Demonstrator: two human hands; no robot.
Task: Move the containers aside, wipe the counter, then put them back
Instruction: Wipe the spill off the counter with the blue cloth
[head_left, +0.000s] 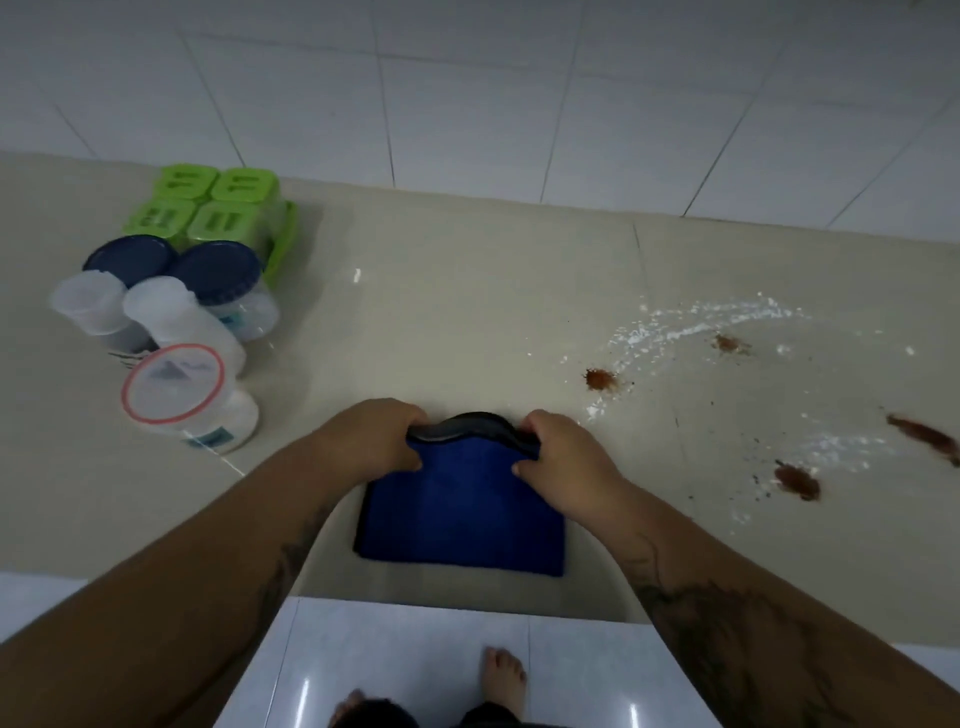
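Observation:
A blue cloth (462, 519) lies folded on the beige counter (467, 312) near its front edge. My left hand (371, 434) and my right hand (563, 457) each grip the cloth's far edge, which is lifted and curled. At the counter's left stand the containers: a green four-lid spice set (208, 208), two jars with dark blue lids (215, 273), two clear-capped bottles (156, 306) and a jar with a red-rimmed lid (174, 382). White powder (691, 325) and reddish-brown spills (600, 379) cover the counter's right side.
A white tiled wall (467, 93) rises behind the counter. Below the front edge are a white tiled floor (405, 660) and a bare foot (504, 675). More brown smears (924, 436) lie at the far right.

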